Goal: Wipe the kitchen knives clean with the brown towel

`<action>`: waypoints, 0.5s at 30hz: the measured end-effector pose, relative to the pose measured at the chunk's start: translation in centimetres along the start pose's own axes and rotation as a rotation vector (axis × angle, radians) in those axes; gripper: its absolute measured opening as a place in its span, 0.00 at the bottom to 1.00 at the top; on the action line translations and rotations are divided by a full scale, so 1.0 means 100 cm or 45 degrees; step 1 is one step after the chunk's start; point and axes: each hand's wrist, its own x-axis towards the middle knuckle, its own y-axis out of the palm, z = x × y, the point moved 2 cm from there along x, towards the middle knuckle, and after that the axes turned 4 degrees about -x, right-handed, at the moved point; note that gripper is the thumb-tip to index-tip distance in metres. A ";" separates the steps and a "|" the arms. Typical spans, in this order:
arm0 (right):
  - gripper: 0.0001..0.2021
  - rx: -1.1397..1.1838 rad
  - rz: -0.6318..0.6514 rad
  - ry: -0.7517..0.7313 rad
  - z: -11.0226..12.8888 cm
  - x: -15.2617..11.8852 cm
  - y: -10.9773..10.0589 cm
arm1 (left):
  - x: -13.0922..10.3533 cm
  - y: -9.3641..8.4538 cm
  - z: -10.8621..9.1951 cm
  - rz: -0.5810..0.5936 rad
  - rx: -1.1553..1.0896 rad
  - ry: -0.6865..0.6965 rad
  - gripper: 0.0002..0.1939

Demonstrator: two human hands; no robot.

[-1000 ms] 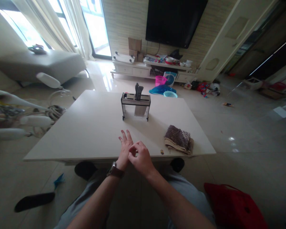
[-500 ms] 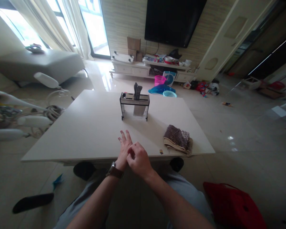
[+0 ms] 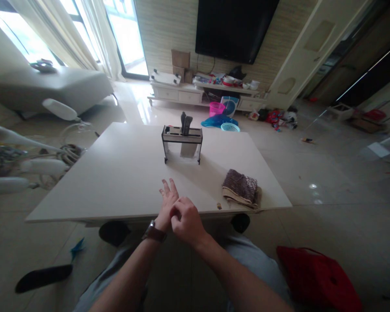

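In the head view, the left hand (image 3: pixel 169 204) is holding its fingers apart; the right hand (image 3: pixel 189 222) is curling its fingers against it, any pinch unclear; the rack (image 3: pixel 182 138) is standing upright on the table (image 3: pixel 117 173), the cloth (image 3: pixel 239 187) lying nearby.

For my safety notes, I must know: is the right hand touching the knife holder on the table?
Apart. The head view shows bare tabletop between the right hand and the knife holder.

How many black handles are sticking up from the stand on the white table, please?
2. One handle is on the left in the stand; the other handle is just to its right. More may be hidden behind them.
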 end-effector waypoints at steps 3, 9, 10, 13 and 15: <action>0.12 0.005 -0.014 -0.048 0.003 -0.001 0.001 | 0.006 0.004 0.002 -0.006 0.004 -0.192 0.46; 0.11 0.095 0.085 -0.078 0.009 -0.009 0.007 | 0.016 0.007 0.014 0.134 -0.095 -0.570 0.43; 0.11 0.101 0.086 -0.082 0.009 -0.009 0.007 | 0.016 0.007 0.016 0.126 -0.110 -0.574 0.43; 0.11 0.073 0.036 -0.048 0.005 -0.007 0.005 | 0.014 0.007 0.017 0.124 -0.146 -0.506 0.41; 0.12 0.054 0.013 0.015 0.000 -0.004 0.004 | 0.012 0.008 0.015 0.134 -0.145 -0.451 0.40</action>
